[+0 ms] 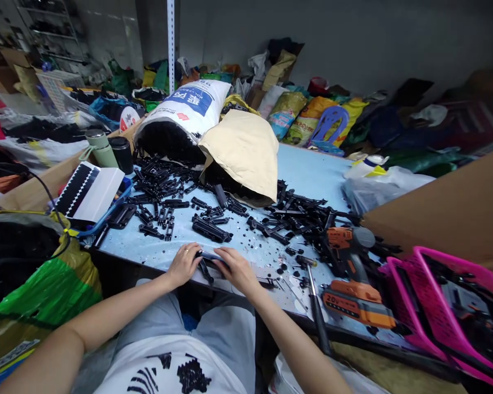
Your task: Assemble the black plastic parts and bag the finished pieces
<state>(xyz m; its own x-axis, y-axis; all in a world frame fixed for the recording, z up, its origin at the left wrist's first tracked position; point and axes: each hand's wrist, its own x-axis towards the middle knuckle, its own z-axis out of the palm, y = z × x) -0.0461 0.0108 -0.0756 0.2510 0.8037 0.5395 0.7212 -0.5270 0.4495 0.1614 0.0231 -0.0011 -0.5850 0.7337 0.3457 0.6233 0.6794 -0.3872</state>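
At the front edge of the blue table [148, 253], my left hand [184, 264] is closed on one end of a long black plastic part [209, 255]. My right hand [234, 266] grips the other end, fingers laid along its top. Another slim black piece [206, 272] hangs or lies just below, between my hands; whether it is joined to the held part I cannot tell. Just beyond my hands lies a stack of long black parts [211, 229]. Loose small black pieces [164, 216] spread to the left of it.
A cordless drill [351, 279] and a hammer [315, 295] lie to the right, beside pink baskets [439, 295] of parts. White [197, 104] and beige [242, 153] sacks spill black parts at the back. A green bottle [101, 149] and black cup [121, 155] stand at left.
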